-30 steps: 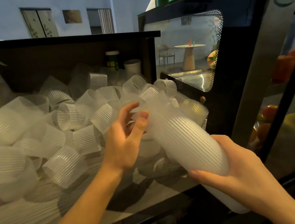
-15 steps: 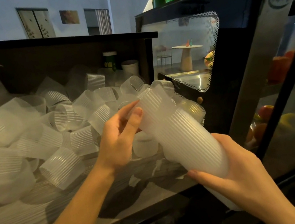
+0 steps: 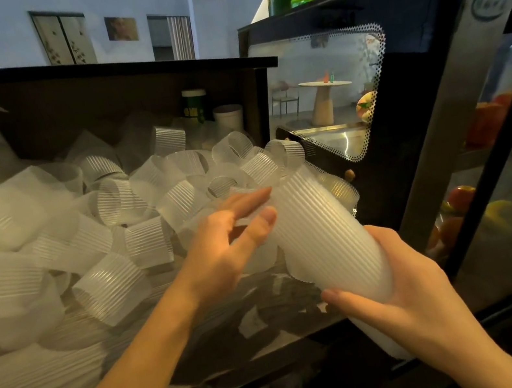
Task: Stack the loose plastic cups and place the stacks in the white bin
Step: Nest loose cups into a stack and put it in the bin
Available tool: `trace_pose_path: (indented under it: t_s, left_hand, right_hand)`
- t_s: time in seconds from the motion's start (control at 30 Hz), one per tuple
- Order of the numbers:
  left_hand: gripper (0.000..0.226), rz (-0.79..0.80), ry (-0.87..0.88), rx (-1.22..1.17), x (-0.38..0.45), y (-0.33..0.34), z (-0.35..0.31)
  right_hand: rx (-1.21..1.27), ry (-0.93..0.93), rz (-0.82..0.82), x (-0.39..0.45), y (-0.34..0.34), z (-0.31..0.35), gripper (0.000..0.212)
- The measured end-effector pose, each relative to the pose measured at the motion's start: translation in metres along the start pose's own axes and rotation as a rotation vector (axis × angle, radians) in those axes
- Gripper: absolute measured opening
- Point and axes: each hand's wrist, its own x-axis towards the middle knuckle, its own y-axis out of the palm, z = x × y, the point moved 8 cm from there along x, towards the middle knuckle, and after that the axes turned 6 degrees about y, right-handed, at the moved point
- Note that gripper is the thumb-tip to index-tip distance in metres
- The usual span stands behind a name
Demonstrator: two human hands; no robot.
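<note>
Cup-strewn counter (image 3: 273,338) beside glass-fronted fridge (image 3: 458,110).

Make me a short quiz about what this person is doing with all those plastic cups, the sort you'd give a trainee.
1. True or false: the right hand grips the stack of cups near its lower end.
2. What is the left hand doing?
A. Holding a spray bottle
B. Touching the stack's upper part with straight fingers
C. Resting on the counter
3. Fill in: the loose cups lie in a ____ on the counter.

Key: 1 true; 2 B; 3 pile
</note>
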Motion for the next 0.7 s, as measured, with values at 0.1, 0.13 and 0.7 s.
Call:
trace_pose_path:
  t_s: [0.1,0.13,0.7]
  left_hand:
    - [0.085,0.067,-0.026,-0.075,-0.002,0.007,0.002]
    - [0.086,0.048,-0.024,-0.086,-0.002,0.005,0.001]
    - [0.082,0.167,0.165,1.123,0.031,-0.008,0.009]
  right_hand:
    - [0.02,-0.009,-0.008,0.005,-0.001,0.003,0.079]
    - [0.031,-0.011,-0.005,0.007,-0.001,0.005,0.079]
    - [0.044,0.119,-0.05,0.003,-0.014,-0.013,0.078]
